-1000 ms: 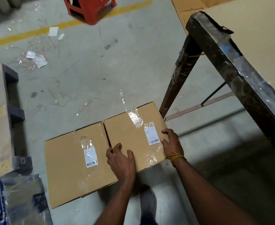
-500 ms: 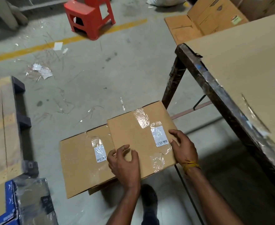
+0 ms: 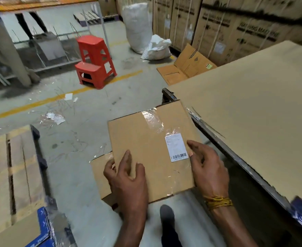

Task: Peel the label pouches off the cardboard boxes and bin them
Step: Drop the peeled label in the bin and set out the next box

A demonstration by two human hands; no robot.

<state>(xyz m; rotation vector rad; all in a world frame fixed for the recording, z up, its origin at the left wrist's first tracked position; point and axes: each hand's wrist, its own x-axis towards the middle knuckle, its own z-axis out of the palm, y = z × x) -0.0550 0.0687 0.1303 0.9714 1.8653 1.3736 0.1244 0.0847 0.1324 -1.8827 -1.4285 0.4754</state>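
A: Holding the cardboard box (image 3: 146,145) with both: left hand (image 3: 128,177) curled round its near-left edge, right hand (image 3: 209,168) gripping its right edge, fingertips just beside the label pouch (image 3: 176,147).

B: Not peeled yet, then. Probably needs a lifted pouch corner next.

A: Second box (image 3: 100,177) underneath, mostly hidden. White sack (image 3: 137,25) far behind; contents impossible to tell.

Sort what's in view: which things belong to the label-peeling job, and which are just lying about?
Job: top box, held by left hand and right hand; label pouch on it; second box underneath.

Lying about: red stools, white sacks, pallet, table, floor scraps.
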